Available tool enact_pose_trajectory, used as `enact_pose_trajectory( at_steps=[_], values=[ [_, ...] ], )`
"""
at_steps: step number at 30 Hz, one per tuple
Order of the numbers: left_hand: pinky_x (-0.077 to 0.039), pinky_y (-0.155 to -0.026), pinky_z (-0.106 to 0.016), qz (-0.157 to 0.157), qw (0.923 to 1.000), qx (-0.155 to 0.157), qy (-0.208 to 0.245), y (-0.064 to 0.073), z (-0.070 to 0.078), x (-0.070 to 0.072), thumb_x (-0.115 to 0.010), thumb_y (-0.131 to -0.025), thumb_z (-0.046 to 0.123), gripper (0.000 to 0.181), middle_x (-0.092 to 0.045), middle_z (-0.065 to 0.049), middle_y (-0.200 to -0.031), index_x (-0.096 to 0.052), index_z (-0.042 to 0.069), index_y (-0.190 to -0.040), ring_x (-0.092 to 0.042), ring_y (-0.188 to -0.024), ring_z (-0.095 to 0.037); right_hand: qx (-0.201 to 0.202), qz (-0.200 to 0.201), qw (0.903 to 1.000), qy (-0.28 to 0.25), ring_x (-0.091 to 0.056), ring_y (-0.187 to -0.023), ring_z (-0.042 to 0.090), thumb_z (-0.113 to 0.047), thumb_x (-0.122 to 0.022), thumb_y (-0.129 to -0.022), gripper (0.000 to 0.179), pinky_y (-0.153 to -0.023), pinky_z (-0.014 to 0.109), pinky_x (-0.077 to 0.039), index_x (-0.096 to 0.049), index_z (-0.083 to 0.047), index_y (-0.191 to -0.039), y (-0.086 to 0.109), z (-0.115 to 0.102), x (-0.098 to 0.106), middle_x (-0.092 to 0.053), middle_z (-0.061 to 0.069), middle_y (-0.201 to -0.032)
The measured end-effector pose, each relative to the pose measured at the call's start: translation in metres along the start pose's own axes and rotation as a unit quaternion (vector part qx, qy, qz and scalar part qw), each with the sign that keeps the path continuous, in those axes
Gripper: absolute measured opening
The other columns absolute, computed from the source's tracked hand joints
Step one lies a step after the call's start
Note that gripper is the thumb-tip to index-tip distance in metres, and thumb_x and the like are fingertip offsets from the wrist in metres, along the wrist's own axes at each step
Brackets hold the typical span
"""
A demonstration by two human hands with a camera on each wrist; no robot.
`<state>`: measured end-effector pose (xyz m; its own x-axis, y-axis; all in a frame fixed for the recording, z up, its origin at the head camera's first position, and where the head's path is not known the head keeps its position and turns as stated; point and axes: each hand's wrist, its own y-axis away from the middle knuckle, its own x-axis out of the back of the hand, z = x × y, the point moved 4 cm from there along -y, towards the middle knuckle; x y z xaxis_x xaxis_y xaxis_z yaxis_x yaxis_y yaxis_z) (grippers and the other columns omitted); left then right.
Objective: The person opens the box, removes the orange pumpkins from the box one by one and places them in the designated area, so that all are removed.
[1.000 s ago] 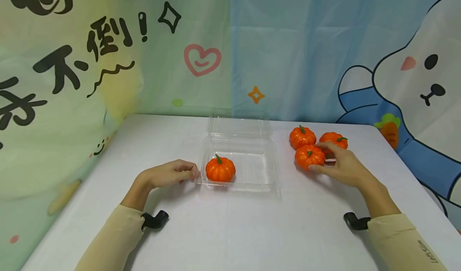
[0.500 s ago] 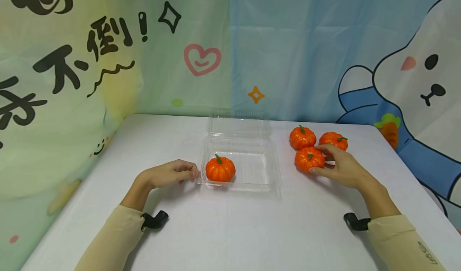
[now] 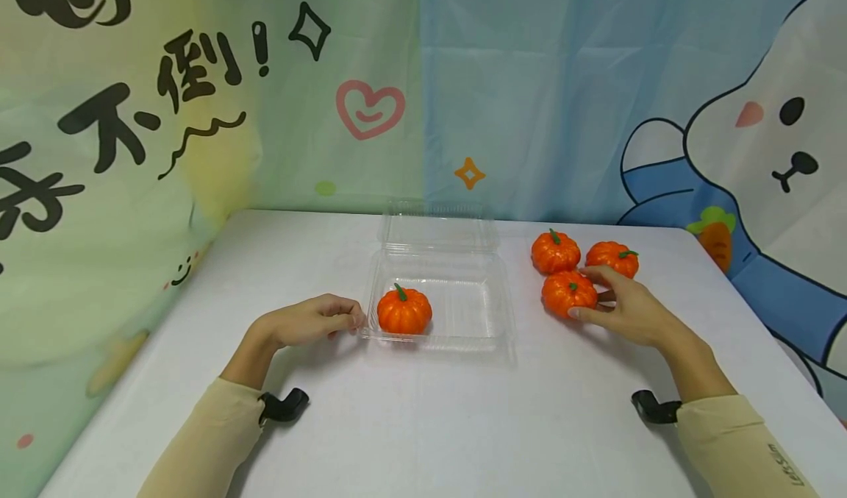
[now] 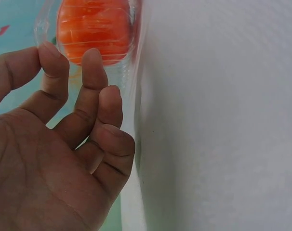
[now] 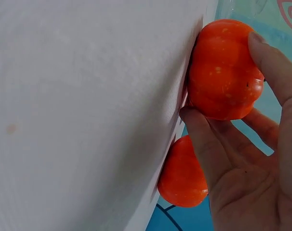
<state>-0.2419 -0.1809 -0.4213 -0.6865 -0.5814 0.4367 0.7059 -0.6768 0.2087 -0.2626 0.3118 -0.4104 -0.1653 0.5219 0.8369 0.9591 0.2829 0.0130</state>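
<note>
On the table's right side, my right hand (image 3: 629,307) holds a small orange pumpkin (image 3: 567,294) between thumb and fingers, its green stem leaning toward the hand. The right wrist view shows the thumb on one side of this pumpkin (image 5: 225,70) and the fingers round the other. Two more pumpkins lie behind it, one to the left (image 3: 554,252) and another to the right (image 3: 612,257), partly behind my fingers. My left hand (image 3: 320,318) pinches the front left corner of a clear plastic clamshell box (image 3: 463,342). Inside that corner sits one pumpkin (image 3: 404,312), stem up.
The box's lid (image 3: 440,232) stands folded back toward the printed curtain (image 3: 516,101) behind the table. A white cloth covers the table (image 3: 423,424). Black camera mounts (image 3: 283,405) sit at both sleeve cuffs.
The pumpkin in my right hand has turned slightly, its stem tipping toward the right, and the fingers have settled round it. My left hand and the box stay in place.
</note>
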Motion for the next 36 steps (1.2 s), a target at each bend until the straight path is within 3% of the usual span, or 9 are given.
enact_pose_trajectory(
  at_steps=[11,17,22,30,36],
  values=[
    [-0.038,-0.069,-0.026,-0.002,0.9999,-0.011,-0.004,0.001,0.001,0.0,-0.048,-0.104,0.016,0.025,-0.049,-0.018,-0.089,-0.06,-0.005,-0.1,-0.044,-0.08,-0.025,0.0,-0.007,1.0,-0.007,-0.056,-0.124,0.05,-0.048,-0.077,-0.089,0.09,-0.1,0.059,-0.049,-0.037,0.001,-0.153,-0.001,0.0,-0.001,-0.04,0.028,-0.153],
    [-0.038,-0.07,-0.026,-0.005,0.9999,-0.012,0.0,-0.001,0.001,0.0,-0.048,-0.105,0.018,0.026,-0.048,-0.017,-0.089,-0.06,-0.005,-0.1,-0.044,-0.081,-0.024,0.019,0.016,0.9996,-0.012,-0.043,-0.136,0.053,-0.041,-0.078,-0.09,0.09,-0.106,0.063,-0.041,-0.032,0.003,-0.153,-0.001,-0.005,0.005,-0.034,0.03,-0.154],
    [-0.038,-0.07,-0.026,-0.005,0.9999,-0.013,0.0,0.0,0.001,0.0,-0.048,-0.104,0.017,0.025,-0.049,-0.019,-0.09,-0.06,-0.004,-0.1,-0.044,-0.081,-0.024,0.029,0.038,0.9988,-0.014,-0.042,-0.139,0.051,-0.04,-0.079,-0.09,0.089,-0.107,0.061,-0.039,-0.033,0.0,-0.154,-0.005,-0.012,0.009,-0.033,0.028,-0.154],
    [-0.039,-0.071,-0.027,-0.007,0.9998,-0.015,0.007,0.0,-0.001,0.001,-0.047,-0.104,0.015,0.024,-0.05,-0.019,-0.091,-0.06,-0.004,-0.1,-0.045,-0.083,-0.024,0.066,0.057,0.996,-0.02,-0.047,-0.136,0.049,-0.034,-0.078,-0.091,0.081,-0.105,0.057,-0.039,-0.038,0.001,-0.152,-0.01,-0.026,0.009,-0.041,0.025,-0.15],
    [-0.04,-0.073,-0.028,-0.001,0.9997,-0.022,-0.01,-0.001,0.002,0.002,-0.046,-0.102,0.013,0.022,-0.049,-0.021,-0.092,-0.062,-0.002,-0.099,-0.046,-0.086,-0.026,0.078,0.079,0.9934,-0.031,-0.047,-0.136,0.042,-0.031,-0.079,-0.091,0.073,-0.107,0.058,-0.04,-0.044,-0.005,-0.149,-0.016,-0.035,0.007,-0.046,0.017,-0.148]
  ],
)
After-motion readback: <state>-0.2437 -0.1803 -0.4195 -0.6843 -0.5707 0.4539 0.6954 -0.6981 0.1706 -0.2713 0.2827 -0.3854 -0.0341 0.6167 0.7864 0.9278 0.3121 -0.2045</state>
